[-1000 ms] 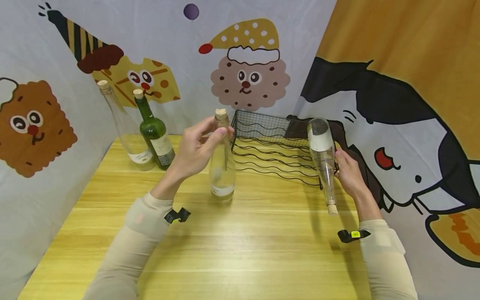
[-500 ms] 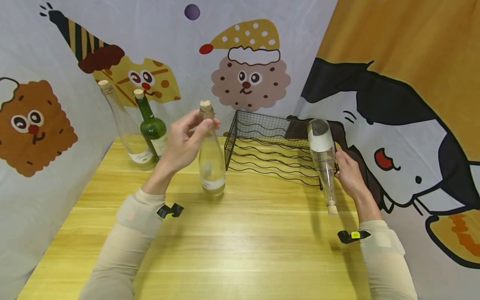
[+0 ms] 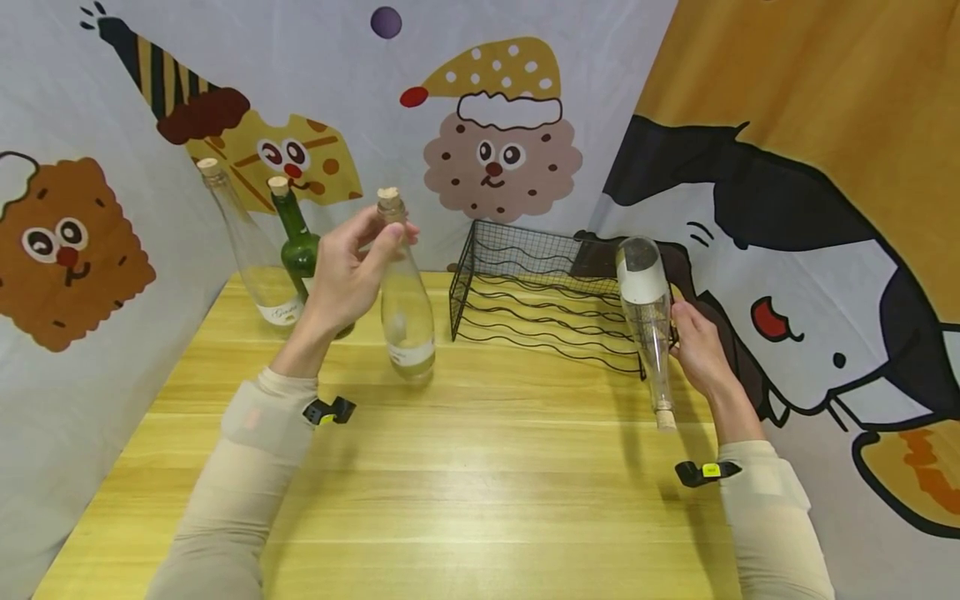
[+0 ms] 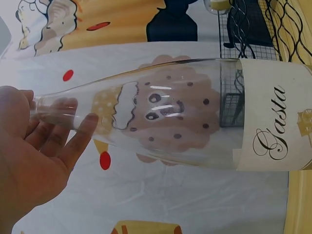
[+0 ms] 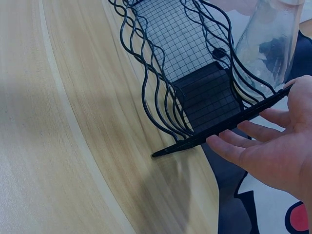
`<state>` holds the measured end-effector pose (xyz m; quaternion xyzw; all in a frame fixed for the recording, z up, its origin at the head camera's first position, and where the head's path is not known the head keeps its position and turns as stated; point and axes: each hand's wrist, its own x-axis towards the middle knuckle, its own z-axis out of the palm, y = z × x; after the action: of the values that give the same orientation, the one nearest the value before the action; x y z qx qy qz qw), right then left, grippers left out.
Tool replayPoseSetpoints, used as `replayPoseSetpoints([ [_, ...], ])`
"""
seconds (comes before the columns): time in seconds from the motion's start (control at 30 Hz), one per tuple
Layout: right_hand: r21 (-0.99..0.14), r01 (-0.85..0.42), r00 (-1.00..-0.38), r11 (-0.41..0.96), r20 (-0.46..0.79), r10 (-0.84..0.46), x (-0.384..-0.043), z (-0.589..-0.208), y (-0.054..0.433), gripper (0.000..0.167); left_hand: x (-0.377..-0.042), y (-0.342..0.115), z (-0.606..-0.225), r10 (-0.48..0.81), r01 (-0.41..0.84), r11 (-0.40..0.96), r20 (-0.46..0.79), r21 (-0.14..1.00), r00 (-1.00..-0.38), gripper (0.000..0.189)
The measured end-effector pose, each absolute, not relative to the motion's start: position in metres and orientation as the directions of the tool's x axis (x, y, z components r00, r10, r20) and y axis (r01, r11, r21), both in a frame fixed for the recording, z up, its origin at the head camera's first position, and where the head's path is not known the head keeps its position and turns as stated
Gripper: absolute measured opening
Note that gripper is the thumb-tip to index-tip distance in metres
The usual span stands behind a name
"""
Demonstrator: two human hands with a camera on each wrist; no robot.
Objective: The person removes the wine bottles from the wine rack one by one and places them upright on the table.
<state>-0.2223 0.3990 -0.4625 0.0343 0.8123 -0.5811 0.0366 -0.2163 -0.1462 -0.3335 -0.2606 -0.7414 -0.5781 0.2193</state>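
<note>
My left hand (image 3: 348,271) grips the neck of a clear glass bottle (image 3: 407,312) below its cork. The bottle stands nearly upright, left of the rack; its white label (image 4: 273,114) reads "Gasta" in the left wrist view. My right hand (image 3: 699,346) holds the right end of a black wire wine rack (image 3: 543,321), thumb at the upper edge and fingers (image 5: 229,146) along the end frame. Across the rack's right end lies another clear corked bottle (image 3: 645,292), its neck pointing toward me.
At the back left stand a tall clear corked bottle (image 3: 251,250) and a green wine bottle (image 3: 300,250), partly hidden behind my left hand. The wooden table (image 3: 465,483) meets a cartoon-printed cloth (image 3: 315,67) at the back and sides.
My left hand has carried its bottle leftward and slightly away from me, off the rack's left side, toward the green bottle. My right hand, the rack and the bottle on it have stayed put.
</note>
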Motion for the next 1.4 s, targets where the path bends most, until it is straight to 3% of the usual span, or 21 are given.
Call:
replayPoseSetpoints([
  [0.3, -0.943, 0.097, -0.995, 0.319, -0.098, 0.011, -0.224, -0.463, 0.399, 0.077, -0.224, -0.156, -0.335, 0.089, 0.597, 0.241, 0.595, 0.765, -0.799, 0.032],
  [0.67, -0.932, 0.092, -0.996, 0.351, -0.092, 0.017, -0.222, -0.459, 0.399, 0.081, -0.24, -0.166, -0.341, 0.035, 0.62, 0.294, 0.64, 0.728, -0.768, 0.028],
  [1.4, -0.935, 0.096, -0.995, 0.342, -0.095, 0.019, -0.223, -0.463, 0.4, 0.077, -0.266, -0.185, -0.348, -0.064, 0.544, 0.378, 0.607, 0.749, -0.792, 0.031],
])
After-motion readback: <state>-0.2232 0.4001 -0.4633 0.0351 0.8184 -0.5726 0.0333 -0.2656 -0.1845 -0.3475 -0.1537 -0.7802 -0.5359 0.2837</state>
